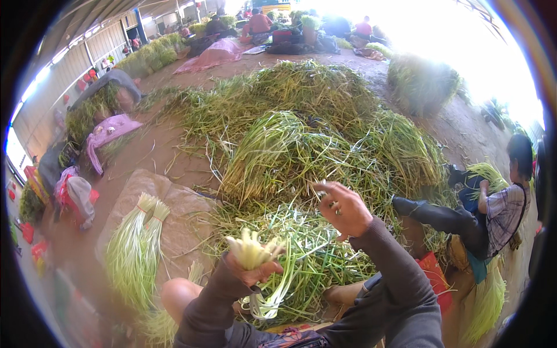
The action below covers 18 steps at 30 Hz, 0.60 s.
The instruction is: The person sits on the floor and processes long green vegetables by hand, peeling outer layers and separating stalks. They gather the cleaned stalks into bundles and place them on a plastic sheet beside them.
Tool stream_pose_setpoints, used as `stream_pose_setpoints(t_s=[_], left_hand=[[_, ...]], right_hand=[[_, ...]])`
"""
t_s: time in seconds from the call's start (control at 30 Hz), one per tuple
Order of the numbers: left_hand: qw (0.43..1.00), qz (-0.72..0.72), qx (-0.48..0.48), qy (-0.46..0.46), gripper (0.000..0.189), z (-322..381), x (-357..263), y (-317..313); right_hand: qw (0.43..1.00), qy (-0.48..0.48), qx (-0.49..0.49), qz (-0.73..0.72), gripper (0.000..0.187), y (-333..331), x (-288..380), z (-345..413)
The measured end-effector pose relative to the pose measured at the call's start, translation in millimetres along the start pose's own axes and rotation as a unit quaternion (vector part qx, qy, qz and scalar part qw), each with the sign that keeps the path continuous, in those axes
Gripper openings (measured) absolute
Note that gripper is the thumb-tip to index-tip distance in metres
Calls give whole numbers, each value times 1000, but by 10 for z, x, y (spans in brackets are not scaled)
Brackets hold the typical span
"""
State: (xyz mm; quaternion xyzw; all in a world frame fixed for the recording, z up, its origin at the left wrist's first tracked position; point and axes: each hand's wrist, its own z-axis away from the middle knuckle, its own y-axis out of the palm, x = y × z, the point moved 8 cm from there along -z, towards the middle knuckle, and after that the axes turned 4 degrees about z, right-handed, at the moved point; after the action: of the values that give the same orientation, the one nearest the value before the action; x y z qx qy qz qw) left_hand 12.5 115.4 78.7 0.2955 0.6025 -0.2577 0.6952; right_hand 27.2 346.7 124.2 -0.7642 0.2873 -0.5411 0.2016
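My left hand is closed round a bundle of pale green stalks, cut ends up, with their long leaves hanging below the wrist. Raised to its right, my right hand has bent fingers; something small and pale shows at its fingertips, too blurred to tell whether it is held. Beneath both hands lies a loose heap of long green leaves. Just beyond stands a larger pile of uncut-looking stalks. Two banded bundles of pale stalks rest on a brown sheet at the left.
At the right a seated person handles stalks, legs stretched towards the pile. A red bag lies beside my right arm. Pink cloths and covered stacks stand at the left. Farther back several people sit among more stalks.
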Motion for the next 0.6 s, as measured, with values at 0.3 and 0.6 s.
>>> stream_pose_setpoints(t_s=[0.3,0.6], left_hand=[[962,-208,131,123,14,-131,-109,519],[953,-241,161,87,31,-221,70,616]], right_hand=[[973,-183,122,-76,64,250,1238,88],[973,-203,104,39,67,352,1373,171]])
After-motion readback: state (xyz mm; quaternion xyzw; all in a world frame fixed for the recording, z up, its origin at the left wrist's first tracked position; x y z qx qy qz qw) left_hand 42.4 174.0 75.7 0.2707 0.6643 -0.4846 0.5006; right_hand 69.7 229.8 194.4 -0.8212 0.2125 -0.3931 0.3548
